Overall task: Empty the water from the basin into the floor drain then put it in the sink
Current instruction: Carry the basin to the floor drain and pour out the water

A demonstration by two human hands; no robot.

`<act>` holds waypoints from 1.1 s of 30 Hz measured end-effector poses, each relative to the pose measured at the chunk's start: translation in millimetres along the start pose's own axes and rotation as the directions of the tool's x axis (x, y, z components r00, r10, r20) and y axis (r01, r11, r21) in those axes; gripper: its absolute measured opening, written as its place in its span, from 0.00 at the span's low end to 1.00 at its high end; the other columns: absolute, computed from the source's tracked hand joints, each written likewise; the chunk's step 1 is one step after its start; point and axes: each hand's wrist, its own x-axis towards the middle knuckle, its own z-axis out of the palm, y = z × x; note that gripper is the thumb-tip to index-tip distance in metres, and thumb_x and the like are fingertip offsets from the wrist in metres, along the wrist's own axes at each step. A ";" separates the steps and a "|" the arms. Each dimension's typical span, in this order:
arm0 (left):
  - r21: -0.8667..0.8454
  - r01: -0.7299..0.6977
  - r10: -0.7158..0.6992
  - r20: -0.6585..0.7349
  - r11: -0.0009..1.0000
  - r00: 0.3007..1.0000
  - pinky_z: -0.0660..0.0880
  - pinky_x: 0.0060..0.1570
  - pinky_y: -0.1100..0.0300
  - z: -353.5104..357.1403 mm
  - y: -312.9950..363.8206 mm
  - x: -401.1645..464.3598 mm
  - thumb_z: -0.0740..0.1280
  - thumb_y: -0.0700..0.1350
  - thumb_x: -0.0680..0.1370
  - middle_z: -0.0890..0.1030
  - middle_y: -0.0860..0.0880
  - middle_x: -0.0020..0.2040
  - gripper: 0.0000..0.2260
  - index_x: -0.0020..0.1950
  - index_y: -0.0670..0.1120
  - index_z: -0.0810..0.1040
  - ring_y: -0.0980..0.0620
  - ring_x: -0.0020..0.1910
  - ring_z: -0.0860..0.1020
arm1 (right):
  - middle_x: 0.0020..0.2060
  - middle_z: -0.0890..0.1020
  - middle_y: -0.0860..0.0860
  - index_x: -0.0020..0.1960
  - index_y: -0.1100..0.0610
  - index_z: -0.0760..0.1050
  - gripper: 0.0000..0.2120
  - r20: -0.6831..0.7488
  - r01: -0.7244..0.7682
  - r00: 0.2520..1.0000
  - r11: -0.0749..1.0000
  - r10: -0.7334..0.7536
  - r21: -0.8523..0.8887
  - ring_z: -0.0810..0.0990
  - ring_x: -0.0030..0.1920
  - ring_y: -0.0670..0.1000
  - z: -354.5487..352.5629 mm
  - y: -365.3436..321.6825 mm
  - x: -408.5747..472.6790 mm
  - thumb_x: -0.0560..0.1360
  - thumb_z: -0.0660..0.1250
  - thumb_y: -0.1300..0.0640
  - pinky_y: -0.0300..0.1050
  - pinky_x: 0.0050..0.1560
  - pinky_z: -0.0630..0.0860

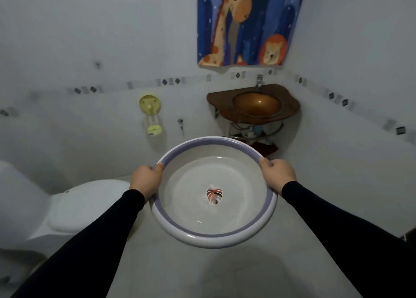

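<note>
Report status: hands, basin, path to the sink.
Left hand and right hand gripping opposite rims of round white purple-banded basin. Shallow water inside, held level. Brown corner sink ahead, nothing between; floor drain not visible.

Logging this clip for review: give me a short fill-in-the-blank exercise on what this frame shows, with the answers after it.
1. The left hand and right hand hold the basin by its ____.
2. The leaf print sits at the ____ of the basin.
3. The toilet stands on the person's ____ side.
4. The brown sink is mounted in the ____ of the room.

Answers: rim; bottom; left; corner
</note>
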 end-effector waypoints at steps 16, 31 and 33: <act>-0.036 -0.032 0.035 0.101 0.999 0.994 0.67 0.40 0.55 168.8 130.6 176.7 0.57 0.54 0.79 0.76 0.44 0.34 0.21 0.37 0.39 0.74 0.41 0.38 0.74 | 0.36 0.75 0.57 0.42 0.62 0.73 0.24 -0.003 -0.041 0.999 0.984 0.041 -0.172 0.73 0.40 0.58 -43.6 34.3 236.0 0.80 0.48 0.45 0.44 0.41 0.67; 0.093 0.230 -0.209 -0.194 0.969 0.958 0.65 0.39 0.54 222.7 170.9 290.1 0.57 0.56 0.80 0.76 0.41 0.37 0.22 0.33 0.43 0.70 0.41 0.39 0.73 | 0.33 0.75 0.53 0.45 0.59 0.74 0.24 0.308 0.286 0.926 0.938 -0.217 -0.199 0.74 0.33 0.50 18.1 -24.7 500.2 0.79 0.49 0.43 0.40 0.29 0.64; 0.089 0.280 -0.253 -0.239 0.956 0.938 0.65 0.40 0.54 222.7 171.3 303.6 0.56 0.56 0.80 0.76 0.40 0.37 0.22 0.33 0.42 0.71 0.41 0.39 0.73 | 0.33 0.75 0.53 0.43 0.59 0.74 0.24 0.345 0.344 0.900 0.919 -0.265 -0.193 0.73 0.33 0.50 31.8 -44.8 527.6 0.79 0.49 0.42 0.40 0.28 0.63</act>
